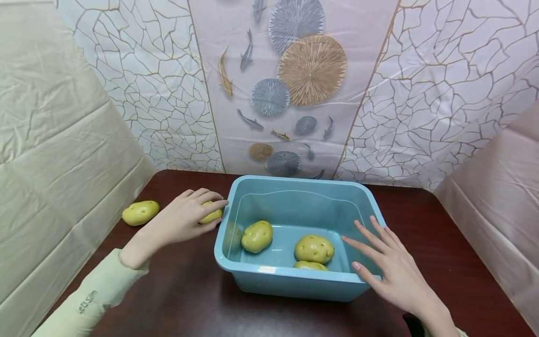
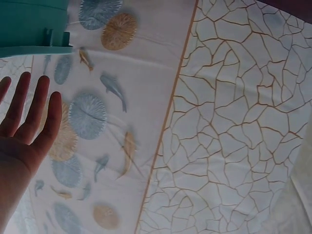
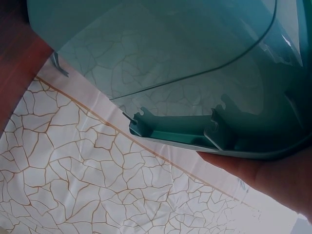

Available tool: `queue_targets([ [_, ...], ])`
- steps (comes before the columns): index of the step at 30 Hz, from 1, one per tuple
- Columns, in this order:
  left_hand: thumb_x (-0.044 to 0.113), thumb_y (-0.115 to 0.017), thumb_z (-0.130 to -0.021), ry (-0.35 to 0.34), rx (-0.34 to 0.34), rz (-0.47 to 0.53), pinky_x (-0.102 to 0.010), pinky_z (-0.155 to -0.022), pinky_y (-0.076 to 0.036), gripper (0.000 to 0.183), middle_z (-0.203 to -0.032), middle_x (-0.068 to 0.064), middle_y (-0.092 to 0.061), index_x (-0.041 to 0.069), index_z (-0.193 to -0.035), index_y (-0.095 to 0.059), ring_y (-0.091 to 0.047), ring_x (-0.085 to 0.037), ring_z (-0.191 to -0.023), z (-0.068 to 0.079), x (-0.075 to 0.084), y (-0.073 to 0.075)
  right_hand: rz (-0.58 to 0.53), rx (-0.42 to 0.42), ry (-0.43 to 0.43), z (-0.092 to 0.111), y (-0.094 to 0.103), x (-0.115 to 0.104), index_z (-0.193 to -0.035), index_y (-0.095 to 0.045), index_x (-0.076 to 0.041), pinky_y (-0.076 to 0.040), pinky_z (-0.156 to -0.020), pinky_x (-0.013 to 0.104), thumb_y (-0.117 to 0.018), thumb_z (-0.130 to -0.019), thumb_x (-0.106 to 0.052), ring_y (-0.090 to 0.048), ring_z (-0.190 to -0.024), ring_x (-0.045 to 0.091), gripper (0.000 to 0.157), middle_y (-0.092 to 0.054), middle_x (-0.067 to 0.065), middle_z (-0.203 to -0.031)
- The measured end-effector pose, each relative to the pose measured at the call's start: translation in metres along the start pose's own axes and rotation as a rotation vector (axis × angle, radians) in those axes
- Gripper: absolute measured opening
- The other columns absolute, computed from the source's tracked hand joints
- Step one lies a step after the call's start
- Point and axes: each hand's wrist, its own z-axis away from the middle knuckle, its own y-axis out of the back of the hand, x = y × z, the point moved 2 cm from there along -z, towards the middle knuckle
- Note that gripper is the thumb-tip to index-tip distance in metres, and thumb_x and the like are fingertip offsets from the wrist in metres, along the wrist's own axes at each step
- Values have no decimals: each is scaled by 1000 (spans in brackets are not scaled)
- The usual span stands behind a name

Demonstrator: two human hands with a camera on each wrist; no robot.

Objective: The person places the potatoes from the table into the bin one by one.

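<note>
A light blue plastic bin [image 1: 294, 279] stands on the table with three yellow-green potatoes in it: one at the left [image 1: 257, 237], one further right [image 1: 314, 249], and one partly hidden by the front wall [image 1: 310, 265]. My left hand [image 1: 189, 213] is at the bin's left rim, fingers extended. Behind those fingers a potato [image 1: 212, 213] shows partly; the left wrist view shows the hand [image 2: 29, 122] with loosely straight fingers and no potato. Over the bin's right rim, my right hand [image 1: 391, 264] spreads its fingers. In the right wrist view its edge [image 3: 263, 173] lies at the rim.
Another potato [image 1: 141, 213] lies on the dark reddish-brown table [image 1: 177, 290] at the far left. Patterned cloth [image 1: 151, 93] hangs behind the table, with pale fabric [image 1: 50, 154] along the left side and more fabric [image 1: 501, 187] along the right.
</note>
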Motion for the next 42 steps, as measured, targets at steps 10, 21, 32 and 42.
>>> queue_targets([
  [10, 27, -63, -78, 56, -36, 6, -37, -76, -44, 37, -107, 0, -60, 13, -113, -60, -54, -19, -100, 6, -11, -6, -6, 1, -5, 1, 0, 0, -124, -52, -28, -2, -113, 36, -64, -78, -30, -13, -139, 25, 48, -37, 5, -141],
  [21, 26, -62, -78, 103, -79, 18, -38, -76, -44, 37, -106, -2, -60, 12, -113, -61, -54, -20, -101, 10, -20, -15, -3, -3, -6, 1, 0, 0, -124, -52, -28, -2, -113, 36, -63, -79, -30, -14, -138, 26, 47, -36, 4, -142],
  [32, 27, -63, -79, 122, -70, -1, -39, -74, -45, 36, -105, -4, -61, 10, -110, -61, -55, -22, -98, 15, -32, -33, 4, -6, -6, 1, 0, 1, -125, -51, -29, -2, -113, 36, -63, -79, -31, -12, -139, 24, 47, -36, 4, -142],
  [42, 28, -64, -78, 160, -90, 12, -38, -71, -45, 35, -104, -5, -61, 10, -109, -62, -56, -23, -96, 20, -42, -45, 15, -12, -9, 1, -1, 2, -125, -51, -28, 0, -113, 34, -62, -80, -31, -12, -139, 25, 47, -36, 5, -142],
])
